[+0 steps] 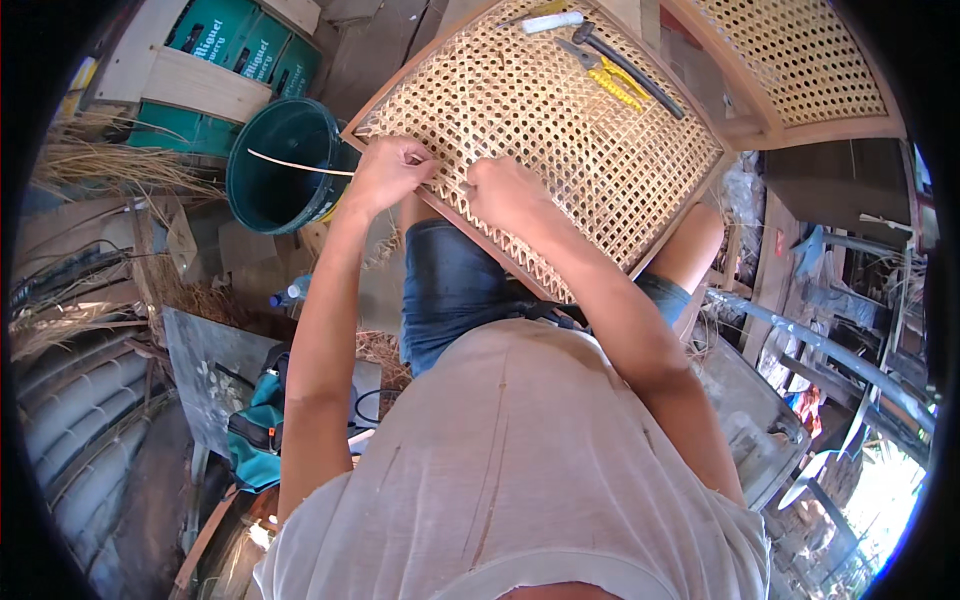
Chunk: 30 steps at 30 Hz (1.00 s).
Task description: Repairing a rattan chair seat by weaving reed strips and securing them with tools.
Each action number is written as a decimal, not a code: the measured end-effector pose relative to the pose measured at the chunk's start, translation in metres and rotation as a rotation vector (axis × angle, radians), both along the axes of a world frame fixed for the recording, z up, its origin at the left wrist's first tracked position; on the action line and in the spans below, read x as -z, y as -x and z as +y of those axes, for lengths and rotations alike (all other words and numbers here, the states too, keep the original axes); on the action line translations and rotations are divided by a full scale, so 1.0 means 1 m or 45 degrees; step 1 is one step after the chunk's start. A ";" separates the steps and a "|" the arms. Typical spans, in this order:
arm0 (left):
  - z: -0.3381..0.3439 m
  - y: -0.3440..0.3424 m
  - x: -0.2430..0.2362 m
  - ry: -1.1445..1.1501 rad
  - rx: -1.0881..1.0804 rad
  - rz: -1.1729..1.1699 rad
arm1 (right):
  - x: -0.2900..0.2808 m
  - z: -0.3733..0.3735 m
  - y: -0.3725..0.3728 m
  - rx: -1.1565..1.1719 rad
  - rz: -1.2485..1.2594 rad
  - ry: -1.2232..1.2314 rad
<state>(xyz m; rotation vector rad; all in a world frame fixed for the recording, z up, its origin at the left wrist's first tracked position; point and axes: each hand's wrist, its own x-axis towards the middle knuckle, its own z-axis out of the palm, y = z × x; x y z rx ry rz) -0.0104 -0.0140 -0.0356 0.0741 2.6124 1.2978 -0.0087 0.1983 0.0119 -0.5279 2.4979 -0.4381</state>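
Observation:
A wooden-framed panel of woven cane (600, 170) lies across my lap, its open mesh facing up. At its near left corner my left hand (395, 172) is closed in a pinch. A pale cane strand (300, 164) runs out from that hand to the left, its loose end over a bucket. My right hand (507, 192) is closed on the weave close to the near edge, a short way right of the left hand. Whatever its fingers grip is hidden. Yellow-handled pliers (612, 80) and a hammer (640, 78) rest on the panel's far part.
A white stick-like piece (552, 22) lies at the panel's far edge. The dark green bucket (285, 165) stands left, beside green crates (225, 50). Another caned frame (800, 60) is at far right. Loose fibre strands (110, 160) and a teal bag (258, 430) are left.

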 end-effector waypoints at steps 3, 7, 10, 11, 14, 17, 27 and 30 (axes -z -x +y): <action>-0.001 0.007 -0.008 0.179 0.072 -0.010 | 0.017 0.007 0.016 0.069 -0.136 0.100; 0.021 0.005 -0.007 0.216 0.239 -0.035 | 0.016 0.007 0.019 0.004 -0.125 0.095; 0.021 -0.003 -0.010 0.273 0.236 0.111 | -0.003 -0.003 0.009 -0.037 -0.006 -0.071; 0.021 -0.011 -0.011 0.168 0.099 0.159 | -0.015 -0.009 0.006 -0.049 -0.030 -0.137; 0.018 -0.012 -0.008 0.237 0.048 0.132 | -0.011 -0.018 0.005 -0.038 -0.010 -0.181; 0.029 -0.015 -0.012 0.218 0.042 0.127 | 0.002 -0.017 0.009 -0.017 0.084 -0.171; 0.044 -0.038 -0.013 0.498 0.060 0.405 | -0.031 0.103 0.010 0.002 0.089 -0.329; 0.048 -0.042 -0.015 0.366 0.047 0.417 | -0.021 0.158 0.006 0.109 0.429 -0.170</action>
